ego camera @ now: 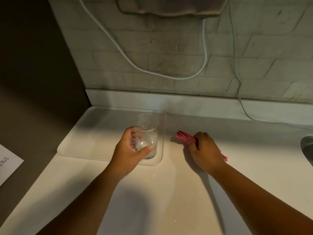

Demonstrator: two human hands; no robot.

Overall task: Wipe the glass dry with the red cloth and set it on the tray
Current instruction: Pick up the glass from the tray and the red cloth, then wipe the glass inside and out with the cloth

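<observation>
A clear drinking glass (149,131) stands upright at the front right corner of the white tray (88,138). My left hand (130,151) wraps around its lower half, thumb in front and fingers behind. To the right of the tray, on the white counter, my right hand (205,151) is closed on the bunched red cloth (183,136). One end of the cloth pokes out toward the tray and a bit shows behind the wrist. Whether the glass base touches the tray I cannot tell.
A tiled wall rises behind the counter (160,192), with white cables (205,53) looping down it. A metal sink edge (307,146) shows at the far right. A sheet of paper (8,165) lies on the dark surface to the left.
</observation>
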